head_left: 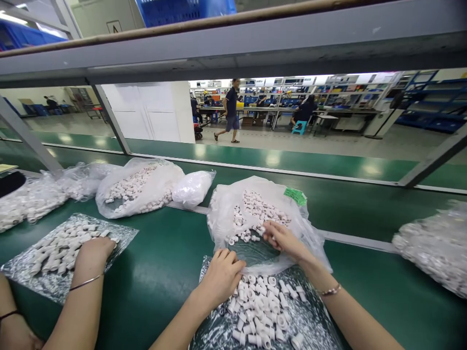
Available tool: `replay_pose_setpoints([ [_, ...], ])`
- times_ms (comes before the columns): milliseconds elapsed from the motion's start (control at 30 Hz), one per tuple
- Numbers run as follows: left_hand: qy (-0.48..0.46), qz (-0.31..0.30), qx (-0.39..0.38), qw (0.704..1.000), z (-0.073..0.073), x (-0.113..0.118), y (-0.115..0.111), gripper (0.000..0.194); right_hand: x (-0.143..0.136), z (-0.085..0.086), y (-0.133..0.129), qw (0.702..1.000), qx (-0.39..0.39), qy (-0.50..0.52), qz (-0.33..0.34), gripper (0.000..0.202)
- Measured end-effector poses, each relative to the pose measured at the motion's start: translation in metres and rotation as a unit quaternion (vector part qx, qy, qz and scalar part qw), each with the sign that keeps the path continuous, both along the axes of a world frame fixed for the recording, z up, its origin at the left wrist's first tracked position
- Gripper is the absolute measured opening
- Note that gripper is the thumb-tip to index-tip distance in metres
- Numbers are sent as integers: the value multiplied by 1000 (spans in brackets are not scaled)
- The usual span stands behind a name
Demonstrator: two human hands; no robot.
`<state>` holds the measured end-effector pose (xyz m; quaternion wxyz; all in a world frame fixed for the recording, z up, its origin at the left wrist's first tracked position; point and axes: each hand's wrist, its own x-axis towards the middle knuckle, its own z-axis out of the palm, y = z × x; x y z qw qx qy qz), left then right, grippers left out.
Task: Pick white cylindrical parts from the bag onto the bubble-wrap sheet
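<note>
My right hand (282,238) reaches into an open clear plastic bag (222,206) of small white plastic fittings (260,206). Its fingers are pinched at the near side of the heap, on a white fitting. At the bag's front edge, my left hand (222,273) is closed with its fingers curled; what lies under them is hidden. Just below it, larger white pipe-like fittings (260,306) lie loose on a silvery, crinkled plastic sheet (219,330). A green label (295,196) shows on the bag's far right side.
To the left, a co-worker's hand (95,248) rests at white parts on another silvery sheet (126,236). More bags of white parts (140,187) stand along the green bench (156,253), one bag (436,248) at far right. A shelf beam (233,43) crosses overhead.
</note>
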<state>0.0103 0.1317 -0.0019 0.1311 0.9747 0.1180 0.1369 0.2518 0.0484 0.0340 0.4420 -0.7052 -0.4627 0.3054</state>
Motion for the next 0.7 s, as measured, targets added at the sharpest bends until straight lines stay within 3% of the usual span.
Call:
replay_pose_setpoints([
  [67,0,0,0,1000,-1,0,0,21,5,7,-5,998,9,69,-3,43],
  [167,-3,-2,-6,1000,-3,0,0,21,9,9,-9,999,16,27,-14,39],
  [267,-6,-4,-11,1000,-3,0,1,19,8,-1,-8,991,1,-131,-31,31],
  [400,-5,-1,-10,1000,-3,0,1,20,-1,-16,-1,938,-63,-336,-48,24],
  [533,-4,-4,-14,1000,-5,0,2,20,-10,-20,8,922,-96,-371,-55,23],
  [700,-9,-2,-27,1000,-7,1,2,22,-10,-24,12,934,-80,-344,-61,13],
])
